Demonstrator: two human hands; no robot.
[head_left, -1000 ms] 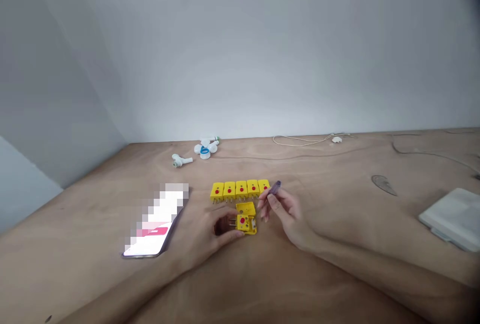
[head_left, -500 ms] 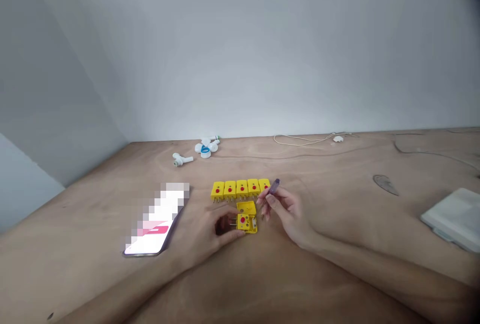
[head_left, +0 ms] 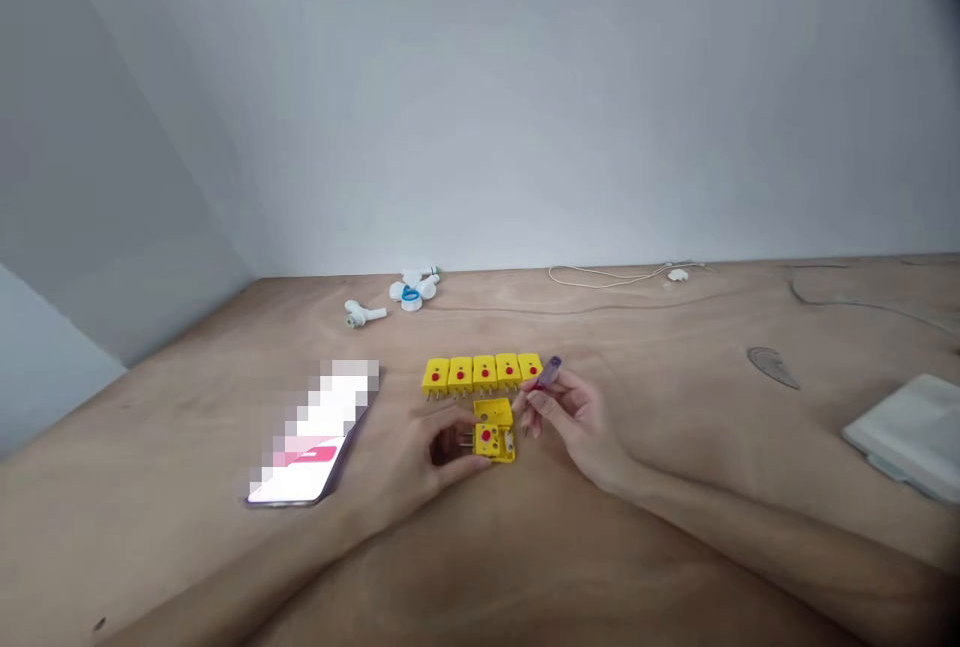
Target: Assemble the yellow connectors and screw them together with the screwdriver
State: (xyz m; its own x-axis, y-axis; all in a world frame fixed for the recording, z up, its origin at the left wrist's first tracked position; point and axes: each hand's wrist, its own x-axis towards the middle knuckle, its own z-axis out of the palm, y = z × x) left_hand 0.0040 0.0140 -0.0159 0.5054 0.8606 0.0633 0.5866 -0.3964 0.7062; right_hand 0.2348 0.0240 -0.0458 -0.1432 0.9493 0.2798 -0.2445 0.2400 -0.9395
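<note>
My left hand [head_left: 442,452] grips an opened yellow two-pin connector plug [head_left: 486,440] between thumb and fingers. Its pins point left toward my palm, and a red dot marks its top. Just behind it lies its yellow cover [head_left: 493,413], hollow side up. Pinched in my right hand [head_left: 574,422] is a small screwdriver with a see-through purple handle [head_left: 551,370]; its handle leans up and its tip is hard to make out, right of the plug. Several closed yellow plugs [head_left: 484,369] stand side by side in a row behind, pins toward me.
A lit phone [head_left: 319,447] lies at left. White plastic fittings [head_left: 411,295], one with a blue ring, and another white fitting [head_left: 364,315] sit near the wall. A thin cord [head_left: 607,282] runs at the back. To the right are a protractor [head_left: 772,367] and a white case [head_left: 911,437].
The view has shifted slightly. Both hands hold nearly the same pose, with the plug and screwdriver in almost the same place.
</note>
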